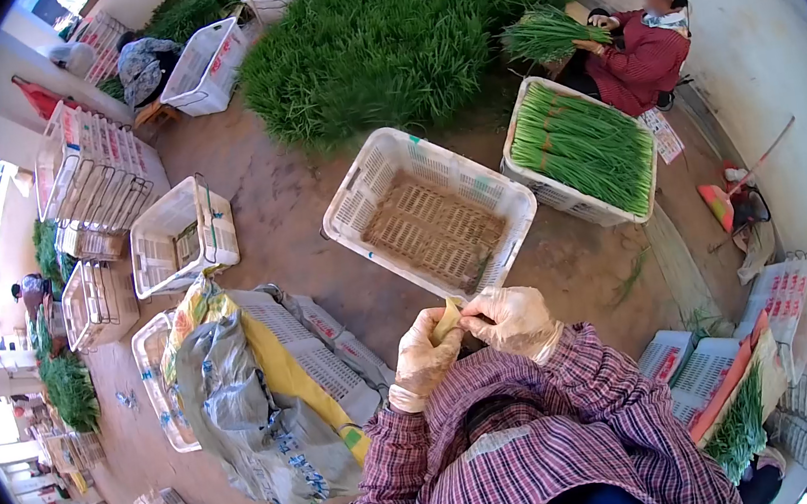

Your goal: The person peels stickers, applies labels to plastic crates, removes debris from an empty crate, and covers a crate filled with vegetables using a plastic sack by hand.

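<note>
In front of my body, my left hand (426, 350), in a pale thin glove, is closed around a small yellowish piece (447, 319), perhaps tape or film; its exact kind I cannot make out. My right hand (513, 321), gloved too, is closed with thumb and finger pinched at that piece's right edge. Just beyond both hands stands a white plastic crate (368, 171) with slatted walls and a brown, dirt-covered bottom. To its right, another white crate (579, 205) is filled with bundled green stalks (582, 144).
A big heap of green stalks (397, 31) covers the floor ahead. A seated person (641, 52) at upper right holds a bunch (548, 36). Grey and yellow sacks (251, 402) lie over crates at my left. Stacked crates (101, 168) line the left; more crates (700, 372) stand at right.
</note>
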Demonstrator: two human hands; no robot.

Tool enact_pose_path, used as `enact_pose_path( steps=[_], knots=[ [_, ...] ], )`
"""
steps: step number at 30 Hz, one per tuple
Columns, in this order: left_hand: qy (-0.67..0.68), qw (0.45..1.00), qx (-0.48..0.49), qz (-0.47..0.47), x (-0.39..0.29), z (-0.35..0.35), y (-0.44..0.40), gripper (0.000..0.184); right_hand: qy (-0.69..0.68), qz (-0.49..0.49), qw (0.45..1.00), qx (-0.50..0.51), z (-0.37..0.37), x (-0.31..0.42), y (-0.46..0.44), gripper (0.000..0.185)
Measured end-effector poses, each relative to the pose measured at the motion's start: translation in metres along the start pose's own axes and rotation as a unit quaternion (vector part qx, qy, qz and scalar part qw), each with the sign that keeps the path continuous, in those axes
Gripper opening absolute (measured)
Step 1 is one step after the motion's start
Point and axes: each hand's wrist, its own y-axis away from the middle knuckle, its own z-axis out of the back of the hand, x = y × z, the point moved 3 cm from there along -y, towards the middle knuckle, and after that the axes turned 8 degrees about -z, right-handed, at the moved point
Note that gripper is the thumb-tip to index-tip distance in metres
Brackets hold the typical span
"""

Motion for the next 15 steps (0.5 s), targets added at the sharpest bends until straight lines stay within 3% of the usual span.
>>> enact_pose_path(
  steps=[3, 7, 13, 15],
  knots=[
    [-0.011, 1.000, 0.005, -0.006, -0.001, -0.003, -0.002, 0.019, 0.034, 0.005, 0.999, -0.015, 0.004, 0.005, 0.003, 0.013],
    [0.086, 0.996, 0.027, 0.024, -0.002, -0.005, -0.003, 0.018, 0.010, -0.019, 1.000, -0.017, 0.004, -0.002, 0.008, 0.013],
    [0.155, 0.986, 0.028, 0.057, 0.000, -0.001, -0.005, 0.018, -0.216, -0.154, 0.962, 0.061, -0.004, -0.026, 0.012, 0.014],
    [0.165, 0.984, 0.031, 0.055, 0.002, 0.002, -0.007, 0.018, -0.364, -0.278, 0.882, 0.112, -0.004, -0.030, 0.011, 0.018]
  ],
)
